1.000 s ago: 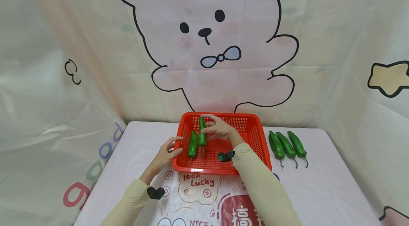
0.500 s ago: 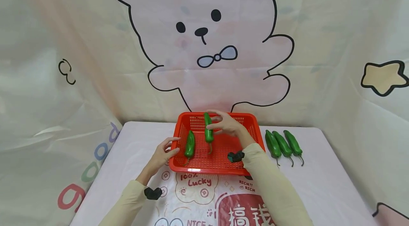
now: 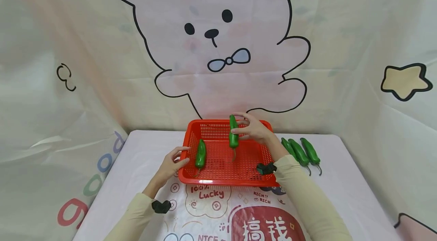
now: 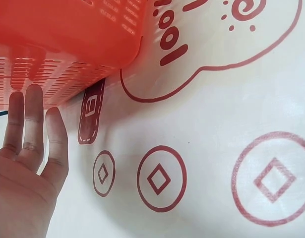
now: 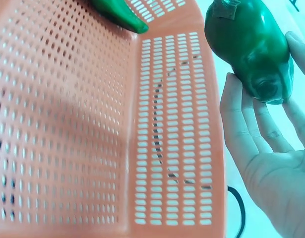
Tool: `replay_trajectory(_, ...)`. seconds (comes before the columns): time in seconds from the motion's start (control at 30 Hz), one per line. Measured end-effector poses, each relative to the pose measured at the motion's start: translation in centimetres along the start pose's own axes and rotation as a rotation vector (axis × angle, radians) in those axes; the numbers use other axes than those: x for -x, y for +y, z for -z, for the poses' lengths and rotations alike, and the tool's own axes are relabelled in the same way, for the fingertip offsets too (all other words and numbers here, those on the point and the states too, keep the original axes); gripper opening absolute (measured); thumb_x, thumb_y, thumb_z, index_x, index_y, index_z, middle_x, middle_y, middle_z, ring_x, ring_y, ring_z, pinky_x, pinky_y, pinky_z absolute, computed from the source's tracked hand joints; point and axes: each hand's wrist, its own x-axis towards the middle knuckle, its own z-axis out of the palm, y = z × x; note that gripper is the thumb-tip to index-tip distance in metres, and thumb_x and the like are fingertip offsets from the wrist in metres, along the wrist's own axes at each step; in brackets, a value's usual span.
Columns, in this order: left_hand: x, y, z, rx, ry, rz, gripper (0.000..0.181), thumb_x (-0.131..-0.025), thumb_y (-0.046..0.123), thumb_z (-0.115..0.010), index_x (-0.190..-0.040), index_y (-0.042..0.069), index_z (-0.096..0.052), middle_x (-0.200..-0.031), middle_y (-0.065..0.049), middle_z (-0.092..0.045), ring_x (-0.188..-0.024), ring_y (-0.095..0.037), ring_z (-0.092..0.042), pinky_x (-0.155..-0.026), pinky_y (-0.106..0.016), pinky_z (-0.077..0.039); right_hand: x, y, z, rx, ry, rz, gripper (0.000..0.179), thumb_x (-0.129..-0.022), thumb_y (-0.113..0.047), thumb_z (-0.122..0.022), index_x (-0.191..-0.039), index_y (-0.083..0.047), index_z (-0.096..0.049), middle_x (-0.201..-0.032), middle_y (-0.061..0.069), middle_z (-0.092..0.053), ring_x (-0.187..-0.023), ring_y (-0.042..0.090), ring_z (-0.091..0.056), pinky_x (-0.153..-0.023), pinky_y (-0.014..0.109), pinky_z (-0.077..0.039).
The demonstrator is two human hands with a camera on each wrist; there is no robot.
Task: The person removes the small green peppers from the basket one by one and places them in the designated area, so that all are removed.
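Observation:
A red perforated plastic basket [image 3: 225, 180] stands on the table. One green chili pepper [image 3: 200, 154] lies in its left part, stem toward the front. My right hand [image 3: 254, 129] pinches another green pepper [image 3: 233, 135] between thumb and fingertips above the basket, its stem hanging down. In the right wrist view, this held pepper [image 5: 256, 47] is beyond the basket's side wall [image 5: 172, 134]. My left hand [image 3: 170, 163] is at the basket's left rim. The left wrist view shows its fingers [image 4: 34, 119] extended against the outer wall, with the thumb out of view there.
Several green peppers [image 3: 311, 152] lie side by side on the table right of the basket, partly covered by the right forearm. A printed white cloth [image 3: 205, 210] covers the tabletop. A cartoon curtain [image 3: 225, 89] hangs directly behind the table, with sheets on both sides.
My right hand has lifted the held pepper away from the one lying in the basket and carried it to the right. The left hand stays at the rim. The head view has shifted slightly.

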Motion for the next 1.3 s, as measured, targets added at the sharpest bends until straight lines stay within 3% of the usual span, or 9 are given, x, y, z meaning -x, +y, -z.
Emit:
replay_trajectory(0.3, 0.1, 0.0, 0.0, 0.006, -0.005, -0.008, 0.045, -0.098, 0.011, -0.069, -0.141, 0.014, -0.056, -0.141, -0.023, -0.052, -0.116, -0.040, -0.059, -0.082, -0.042, -0.059, 2.3, -0.6, 2.2, 0.023, 0.030, 0.051, 0.075, -0.092, -0.002, -0.075, -0.156, -0.014, -0.039, -0.154, 0.025, -0.032, -0.114, 0.039, -0.063, -0.090, 0.061, -0.052)
replay_trajectory(0.47, 0.1, 0.1, 0.0, 0.008, -0.004, -0.001, 0.044, -0.099, 0.009, -0.068, -0.141, 0.014, -0.057, -0.139, -0.022, -0.053, -0.116, -0.040, -0.059, -0.082, -0.044, -0.059, 3.4, -0.8, 3.6, 0.058, 0.033, 0.087, 0.075, -0.093, -0.004, -0.074, -0.157, -0.013, -0.036, -0.150, 0.028, -0.038, -0.111, 0.038, -0.064, -0.088, 0.060, -0.053)
replay_trajectory(0.83, 0.1, 0.0, 0.0, 0.012, -0.002, -0.006, 0.046, -0.097, 0.015, -0.072, -0.141, 0.014, -0.057, -0.137, -0.022, -0.054, -0.114, -0.039, -0.059, -0.081, -0.044, -0.059, 6.5, -1.0, 6.5, 0.050, 0.095, 0.064, 0.072, -0.094, -0.003, -0.073, -0.156, -0.013, -0.036, -0.140, 0.029, -0.042, -0.104, 0.035, -0.067, -0.090, 0.059, -0.052)
replay_trajectory(1.07, 0.1, 0.0, 0.0, 0.015, -0.003, -0.001, 0.047, -0.097, 0.014, -0.071, -0.142, 0.014, -0.056, -0.142, -0.023, -0.051, -0.119, -0.042, -0.057, -0.082, -0.044, -0.059, 8.9, -0.4, 8.4, 0.083, 0.139, 0.053, 0.073, -0.095, -0.004, -0.071, -0.157, -0.014, -0.034, -0.146, 0.033, -0.037, -0.112, 0.032, -0.063, -0.088, 0.053, -0.055)
replay_trajectory(1.3, 0.1, 0.0, 0.0, 0.014, -0.005, -0.001, 0.045, -0.098, 0.014, -0.071, -0.141, 0.014, -0.056, -0.141, -0.023, -0.052, -0.119, -0.042, -0.057, -0.082, -0.042, -0.059, 11.5, -0.2, 10.3, 0.109, 0.173, 0.058, 0.073, -0.096, -0.004, -0.070, -0.158, -0.016, -0.032, -0.144, 0.030, -0.038, -0.108, 0.028, -0.066, -0.087, 0.054, -0.056)
